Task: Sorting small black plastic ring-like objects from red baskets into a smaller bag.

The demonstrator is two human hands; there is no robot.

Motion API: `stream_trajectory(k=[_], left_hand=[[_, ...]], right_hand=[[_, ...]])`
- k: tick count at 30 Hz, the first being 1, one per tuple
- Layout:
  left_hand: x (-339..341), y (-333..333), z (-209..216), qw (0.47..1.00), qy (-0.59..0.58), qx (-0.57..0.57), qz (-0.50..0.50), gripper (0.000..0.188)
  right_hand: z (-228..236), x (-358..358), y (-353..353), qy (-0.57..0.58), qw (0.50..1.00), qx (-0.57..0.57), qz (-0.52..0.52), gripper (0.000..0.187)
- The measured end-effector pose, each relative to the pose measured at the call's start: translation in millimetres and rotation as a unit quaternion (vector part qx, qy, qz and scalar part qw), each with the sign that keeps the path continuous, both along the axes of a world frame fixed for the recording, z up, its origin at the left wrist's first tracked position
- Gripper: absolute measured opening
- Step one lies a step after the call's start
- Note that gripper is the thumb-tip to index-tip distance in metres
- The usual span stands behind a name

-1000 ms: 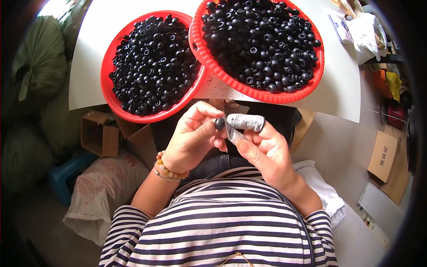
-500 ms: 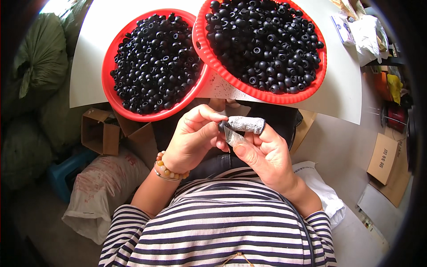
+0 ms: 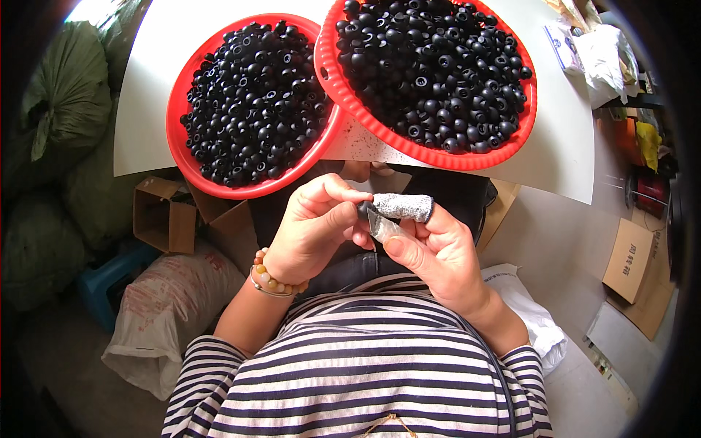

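Between the thumb and fingers of my left hand is a small round black plastic cap. My right hand pinches a short blade, its held end wrapped in something clear. The blade's point meets the cap, or nearly so; the exact contact is too small to make out. A grey knitted finger sleeve covers my right index finger, which reaches across to the cap. Both hands are over my lap, just short of the table. Beyond them stand two red basins heaped with black caps, the left basin and the right basin.
The basins rest on a white table, the right one overlapping the left one's rim. Cardboard boxes and a stuffed white sack lie at left, below large green sacks. At right are a white bag and more cardboard.
Both hands stay almost in place over my lap, still gripping the cap and the blade. The cap and blade have turned very slightly between my fingers.
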State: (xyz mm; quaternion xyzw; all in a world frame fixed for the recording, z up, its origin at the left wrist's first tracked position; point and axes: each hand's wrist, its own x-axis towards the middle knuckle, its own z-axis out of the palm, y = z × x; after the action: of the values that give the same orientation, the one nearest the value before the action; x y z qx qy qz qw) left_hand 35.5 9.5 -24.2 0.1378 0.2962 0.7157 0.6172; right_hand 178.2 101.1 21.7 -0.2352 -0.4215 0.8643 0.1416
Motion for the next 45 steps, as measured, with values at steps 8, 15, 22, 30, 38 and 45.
stream_trajectory(k=[8,15,22,30,38,45], left_hand=[[8,4,2,0.996,0.076,-0.025,0.027,0.016],[0,4,-7,0.994,-0.107,0.015,-0.03,0.014],[4,4,-2,0.992,-0.118,-0.033,-0.029,0.011],[0,2,-4,0.992,-0.112,-0.024,-0.058,0.012],[3,3,1,0.993,-0.105,-0.042,-0.044,0.014],[-2,1,2,0.987,-0.133,-0.054,-0.075,0.012]], right_hand=[[-3,1,1,0.002,0.999,-0.045,-0.025,0.025],[-3,-1,0,0.034,0.999,-0.001,-0.002,0.031],[-3,0,-3,0.005,0.999,0.048,0.001,0.034],[-5,1,-2,0.015,0.999,0.047,0.014,0.033],[2,1,1,0.035,0.998,0.057,0.012,0.031],[4,3,5,0.025,0.998,0.048,0.033,0.03]])
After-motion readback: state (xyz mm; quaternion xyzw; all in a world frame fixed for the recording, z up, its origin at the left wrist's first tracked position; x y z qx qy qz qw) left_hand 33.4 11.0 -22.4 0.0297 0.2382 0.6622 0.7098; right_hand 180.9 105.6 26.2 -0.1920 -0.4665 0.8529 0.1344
